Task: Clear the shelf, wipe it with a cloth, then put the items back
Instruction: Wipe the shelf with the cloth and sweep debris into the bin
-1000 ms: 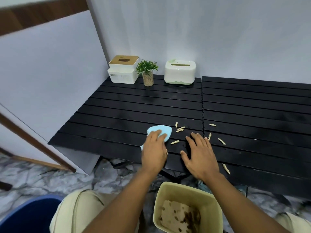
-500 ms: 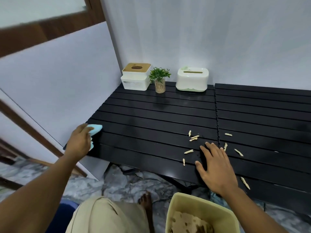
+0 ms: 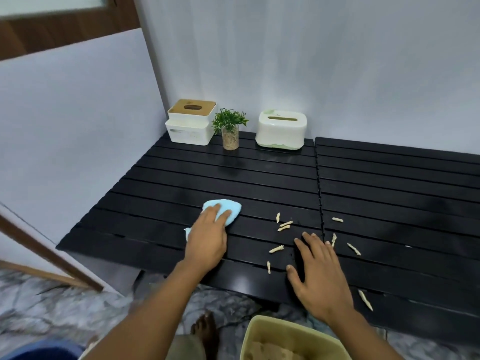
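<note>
A low black slatted shelf (image 3: pixel 233 175) fills the middle of the view. My left hand (image 3: pixel 207 236) presses a light blue cloth (image 3: pixel 230 207) flat on its front left part. My right hand (image 3: pixel 318 276) lies open, palm down, near the front edge, holding nothing. Several pale crumbs (image 3: pixel 284 226) are scattered on the slats between and to the right of my hands. At the back stand a white tissue box with a wooden lid (image 3: pixel 191 123), a small potted plant (image 3: pixel 230 129) and a white and green tissue box (image 3: pixel 281 131).
A beige bin (image 3: pixel 259 339) with scraps inside stands on the marble floor below the shelf's front edge. A bare foot (image 3: pixel 204 331) shows beside it. A blue tub rim (image 3: pixel 44 353) sits bottom left. White walls close the back and left.
My left hand swept the cloth from mid-shelf out to the front left corner, then back right toward the crumbs. My right hand stayed flat near the front edge.
</note>
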Action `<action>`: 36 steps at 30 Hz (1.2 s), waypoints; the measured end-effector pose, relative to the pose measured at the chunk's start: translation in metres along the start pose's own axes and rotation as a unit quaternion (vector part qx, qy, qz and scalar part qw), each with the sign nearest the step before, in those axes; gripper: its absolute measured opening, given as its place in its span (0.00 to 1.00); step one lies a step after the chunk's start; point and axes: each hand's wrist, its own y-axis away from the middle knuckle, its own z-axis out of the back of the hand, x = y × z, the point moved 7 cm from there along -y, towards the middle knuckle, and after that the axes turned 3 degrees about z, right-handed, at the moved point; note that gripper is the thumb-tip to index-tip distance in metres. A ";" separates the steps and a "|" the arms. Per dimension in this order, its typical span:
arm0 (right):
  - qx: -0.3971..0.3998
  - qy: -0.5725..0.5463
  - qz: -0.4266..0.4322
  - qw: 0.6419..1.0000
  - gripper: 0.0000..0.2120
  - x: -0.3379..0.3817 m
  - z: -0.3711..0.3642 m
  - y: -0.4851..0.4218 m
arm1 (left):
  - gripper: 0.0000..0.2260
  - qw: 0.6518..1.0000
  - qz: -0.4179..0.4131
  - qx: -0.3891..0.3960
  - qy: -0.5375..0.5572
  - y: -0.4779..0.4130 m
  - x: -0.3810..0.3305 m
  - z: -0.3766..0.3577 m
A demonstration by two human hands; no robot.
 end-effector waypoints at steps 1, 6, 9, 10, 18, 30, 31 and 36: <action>0.002 -0.004 0.002 1.000 0.34 0.001 0.001 0.000 | 0.20 1.000 -0.017 0.012 0.017 0.000 -0.028 -0.012; -0.040 -0.095 0.011 0.995 0.31 -0.010 0.038 0.005 | 0.20 0.991 -0.089 0.057 0.081 0.010 -0.104 -0.044; -0.105 -0.117 -0.044 0.987 0.29 -0.063 0.072 0.021 | 0.19 0.991 -0.064 0.012 0.115 -0.007 -0.082 -0.026; -0.110 -0.107 -0.070 0.986 0.28 -0.088 0.076 0.026 | 0.19 0.993 -0.048 -0.004 0.109 -0.018 -0.070 -0.021; -0.037 -0.021 -0.153 0.987 0.25 -0.186 0.040 0.056 | 0.18 0.990 -0.113 0.078 0.023 -0.010 -0.106 -0.047; -0.049 -0.028 -0.149 0.987 0.25 -0.185 0.043 0.060 | 0.20 0.976 -0.118 0.091 0.159 0.039 -0.175 -0.053; -0.048 -0.028 -0.150 0.987 0.25 -0.186 0.042 0.060 | 0.20 0.977 -0.117 0.078 0.162 0.026 -0.173 -0.050; -0.044 -0.027 -0.150 0.987 0.30 -0.186 0.041 0.060 | 0.18 0.974 -0.151 0.059 0.157 -0.049 -0.174 -0.044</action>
